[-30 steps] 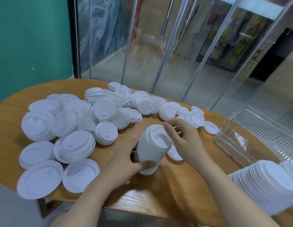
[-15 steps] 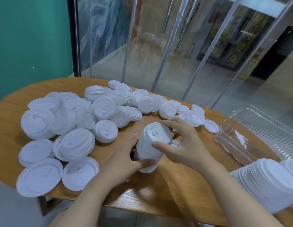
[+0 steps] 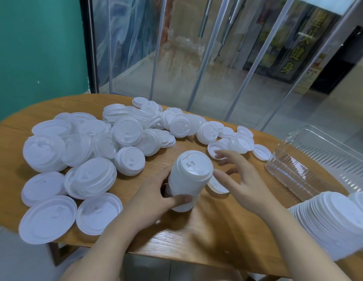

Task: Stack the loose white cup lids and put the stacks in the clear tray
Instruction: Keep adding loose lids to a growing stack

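My left hand grips a tall stack of white cup lids, held tilted just above the wooden table. My right hand hovers beside the stack with fingers spread, empty, its fingertips near a single small lid. Another lid lies flat between my hands, partly hidden. Many loose white lids of different sizes cover the left and middle of the table. The clear tray sits at the right and holds no lids.
A long finished stack of lids lies on its side at the near right edge. Clear plastic strip curtains hang behind the table, and a green wall is at the left. Bare wood shows near my forearms.
My right hand has come off the top of the held stack and moved right and outward, fingers now spread over the small lids. The left hand keeps its hold on the stack.
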`<state>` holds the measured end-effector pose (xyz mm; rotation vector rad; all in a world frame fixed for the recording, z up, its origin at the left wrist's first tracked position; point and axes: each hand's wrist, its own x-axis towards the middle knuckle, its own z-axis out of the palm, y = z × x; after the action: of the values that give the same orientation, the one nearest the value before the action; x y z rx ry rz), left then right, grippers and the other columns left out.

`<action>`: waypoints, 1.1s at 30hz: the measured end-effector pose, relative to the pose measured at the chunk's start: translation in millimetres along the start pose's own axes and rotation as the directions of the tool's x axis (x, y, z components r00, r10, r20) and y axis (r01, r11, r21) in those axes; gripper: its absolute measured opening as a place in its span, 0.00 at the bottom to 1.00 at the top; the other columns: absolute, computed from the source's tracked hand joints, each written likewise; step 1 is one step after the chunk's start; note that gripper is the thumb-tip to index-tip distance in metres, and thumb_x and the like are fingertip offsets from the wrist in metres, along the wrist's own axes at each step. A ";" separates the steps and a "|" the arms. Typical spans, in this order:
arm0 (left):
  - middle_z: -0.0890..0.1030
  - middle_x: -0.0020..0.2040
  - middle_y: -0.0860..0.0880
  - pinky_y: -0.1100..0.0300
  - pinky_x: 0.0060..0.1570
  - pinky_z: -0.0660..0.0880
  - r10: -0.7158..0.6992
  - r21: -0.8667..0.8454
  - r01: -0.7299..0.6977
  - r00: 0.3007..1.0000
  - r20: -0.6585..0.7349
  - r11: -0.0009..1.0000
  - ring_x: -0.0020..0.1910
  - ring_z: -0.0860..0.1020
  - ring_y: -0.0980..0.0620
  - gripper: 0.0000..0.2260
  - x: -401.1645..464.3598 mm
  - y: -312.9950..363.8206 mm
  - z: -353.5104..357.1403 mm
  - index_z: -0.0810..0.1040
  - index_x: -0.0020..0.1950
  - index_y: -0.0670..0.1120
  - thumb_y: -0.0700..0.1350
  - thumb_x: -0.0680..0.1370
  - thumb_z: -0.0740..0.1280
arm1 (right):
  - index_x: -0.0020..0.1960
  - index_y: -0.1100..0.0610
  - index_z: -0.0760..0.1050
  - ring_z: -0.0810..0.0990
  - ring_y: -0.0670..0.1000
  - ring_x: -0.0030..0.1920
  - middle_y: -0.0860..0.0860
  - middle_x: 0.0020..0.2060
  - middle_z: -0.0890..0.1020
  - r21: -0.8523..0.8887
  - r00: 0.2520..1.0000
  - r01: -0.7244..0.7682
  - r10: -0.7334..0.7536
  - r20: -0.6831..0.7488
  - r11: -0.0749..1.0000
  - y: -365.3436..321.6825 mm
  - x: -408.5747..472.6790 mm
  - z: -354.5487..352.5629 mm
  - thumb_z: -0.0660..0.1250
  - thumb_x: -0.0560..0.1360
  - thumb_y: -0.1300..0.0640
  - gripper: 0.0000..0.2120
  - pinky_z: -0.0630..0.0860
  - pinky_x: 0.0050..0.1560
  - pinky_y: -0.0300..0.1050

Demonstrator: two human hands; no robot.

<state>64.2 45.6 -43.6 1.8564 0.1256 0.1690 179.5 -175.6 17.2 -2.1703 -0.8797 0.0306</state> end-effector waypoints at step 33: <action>0.77 0.65 0.69 0.69 0.54 0.69 -0.024 0.052 0.025 1.000 -0.008 0.998 0.61 0.74 0.71 0.36 -0.7 3.7 2.5 0.70 0.75 0.65 0.58 0.69 0.78 | 0.71 0.50 0.73 0.75 0.44 0.63 0.42 0.62 0.78 -0.103 0.939 -0.340 0.331 -0.093 0.935 64.6 -44.5 13.5 0.82 0.65 0.41 0.38 0.73 0.65 0.44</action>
<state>63.9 42.0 -40.7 1.9055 0.1594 0.1572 179.3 -223.0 -46.7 -2.3947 -0.4696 0.0686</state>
